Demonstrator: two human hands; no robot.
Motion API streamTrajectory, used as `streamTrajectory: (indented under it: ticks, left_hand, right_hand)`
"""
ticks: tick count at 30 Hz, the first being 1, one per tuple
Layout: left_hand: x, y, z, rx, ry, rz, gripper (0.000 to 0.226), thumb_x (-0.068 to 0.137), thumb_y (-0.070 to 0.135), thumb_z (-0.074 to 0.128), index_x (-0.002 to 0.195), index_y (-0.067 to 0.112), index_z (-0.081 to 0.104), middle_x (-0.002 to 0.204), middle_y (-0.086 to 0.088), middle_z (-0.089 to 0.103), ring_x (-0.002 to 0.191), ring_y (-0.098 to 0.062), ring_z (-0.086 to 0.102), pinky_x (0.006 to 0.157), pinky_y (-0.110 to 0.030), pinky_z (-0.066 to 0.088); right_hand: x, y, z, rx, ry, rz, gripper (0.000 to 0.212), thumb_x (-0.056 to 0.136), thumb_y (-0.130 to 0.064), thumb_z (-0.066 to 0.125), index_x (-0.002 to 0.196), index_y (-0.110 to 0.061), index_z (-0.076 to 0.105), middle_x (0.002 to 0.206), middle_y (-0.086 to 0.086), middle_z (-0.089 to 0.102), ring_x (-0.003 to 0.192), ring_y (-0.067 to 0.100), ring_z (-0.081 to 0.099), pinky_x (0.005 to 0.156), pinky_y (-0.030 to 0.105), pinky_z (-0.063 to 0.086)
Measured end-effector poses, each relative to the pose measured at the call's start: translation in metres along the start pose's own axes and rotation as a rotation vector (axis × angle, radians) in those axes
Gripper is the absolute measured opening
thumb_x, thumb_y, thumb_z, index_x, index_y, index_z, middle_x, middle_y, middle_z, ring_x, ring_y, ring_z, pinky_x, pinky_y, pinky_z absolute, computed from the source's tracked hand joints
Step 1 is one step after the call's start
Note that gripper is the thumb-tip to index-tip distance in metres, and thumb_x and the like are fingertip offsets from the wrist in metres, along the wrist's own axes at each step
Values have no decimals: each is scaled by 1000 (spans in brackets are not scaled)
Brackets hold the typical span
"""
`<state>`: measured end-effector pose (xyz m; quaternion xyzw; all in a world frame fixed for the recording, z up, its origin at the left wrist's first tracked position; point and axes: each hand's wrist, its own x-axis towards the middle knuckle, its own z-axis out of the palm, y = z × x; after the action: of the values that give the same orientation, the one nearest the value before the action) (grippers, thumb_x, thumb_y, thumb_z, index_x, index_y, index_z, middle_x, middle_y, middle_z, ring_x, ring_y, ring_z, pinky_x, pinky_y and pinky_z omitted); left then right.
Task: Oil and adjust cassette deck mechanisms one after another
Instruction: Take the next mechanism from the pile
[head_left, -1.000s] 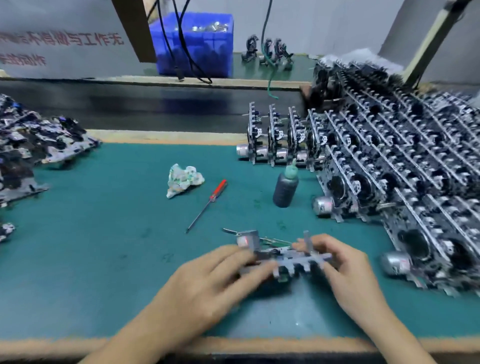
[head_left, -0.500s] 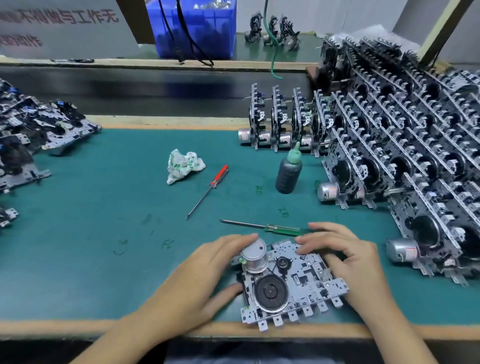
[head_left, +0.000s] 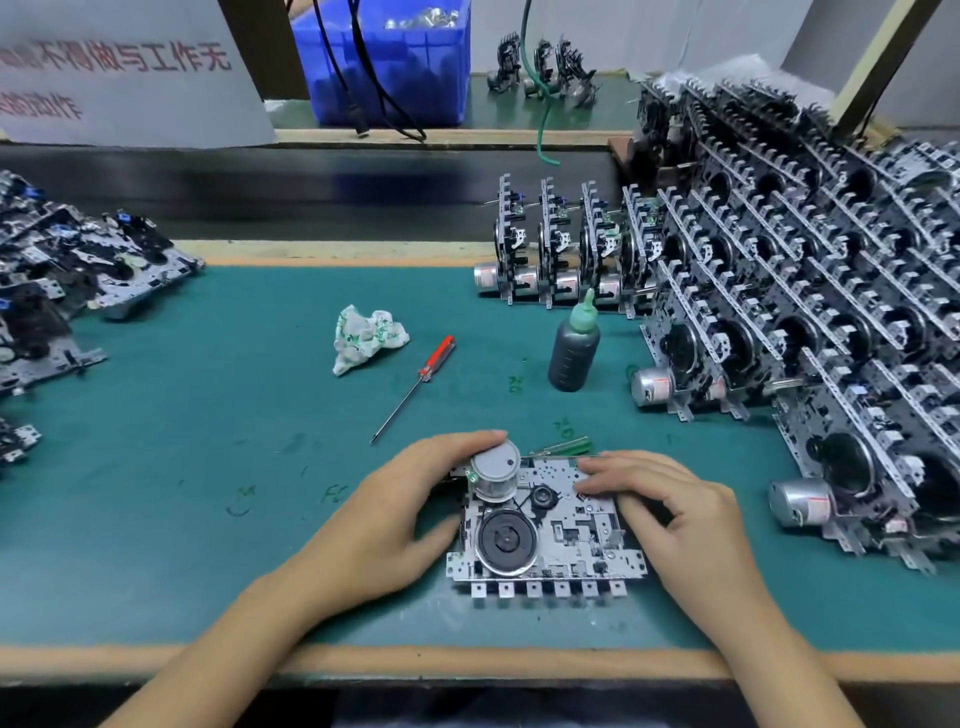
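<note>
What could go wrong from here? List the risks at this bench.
1. The oil bottle stands upright just beyond the right hand; a reach towards the stacked mechanisms might tip it.
2. The green screwdriver lies right behind the mechanism and could get knocked.
3. The left hand presses by the motor, possibly straining it.
</note>
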<state>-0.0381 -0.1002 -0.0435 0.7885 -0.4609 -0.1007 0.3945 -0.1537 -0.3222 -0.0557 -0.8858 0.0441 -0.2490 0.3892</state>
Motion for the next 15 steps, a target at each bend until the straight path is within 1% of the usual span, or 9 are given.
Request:
streamTrajectory:
  ticks: [2,4,6,8,9,12,15]
  left_hand:
    - [-5,2,-1,-113,-82,1,78,73,12,52,142,40,29,143,21,39,134,-4,37,109,-18,28]
    - [-9,3,-3,-154,-146,35,82,73,22,53,147,39,20,149,19,30,138,-8,31,110,-17,23]
    - [-10,3,-2,-129,-157,23,89,75,38,66,147,44,14,150,23,25,139,-5,28,110,-17,22]
    - [-9,3,1,-69,-132,-31,104,65,51,78,144,51,11,147,31,24,137,2,28,108,-13,22]
    - [-8,3,3,-38,-111,-40,106,61,52,81,143,53,13,145,32,26,135,3,30,107,-12,24]
    - [-7,2,6,-25,-70,-21,101,62,51,81,142,49,20,140,29,35,132,0,37,104,-13,29]
    - [-7,2,6,-53,-72,-22,103,62,54,81,144,47,19,141,29,34,132,2,36,103,-9,28]
  right_hand:
    - [0,0,0,6,3,0,44,73,20,64,79,-22,75,94,-19,70,99,-3,62,91,13,44]
    - [0,0,1,18,4,5,44,74,20,64,77,-23,75,93,-18,70,98,-2,63,90,13,45]
    - [0,1,1,24,5,8,45,74,20,64,76,-24,74,93,-18,70,97,-1,63,89,15,46]
    - [0,1,1,26,10,7,46,73,21,64,76,-25,73,93,-19,70,97,-1,63,88,15,46]
    - [0,1,1,28,11,8,47,73,21,64,76,-25,73,93,-19,70,97,-1,63,88,15,46]
    - [0,0,2,38,10,32,49,74,19,64,76,-29,74,92,-22,71,100,0,61,89,14,45]
    - [1,-1,2,39,13,72,50,75,15,64,76,-34,73,92,-26,70,105,3,57,91,17,44]
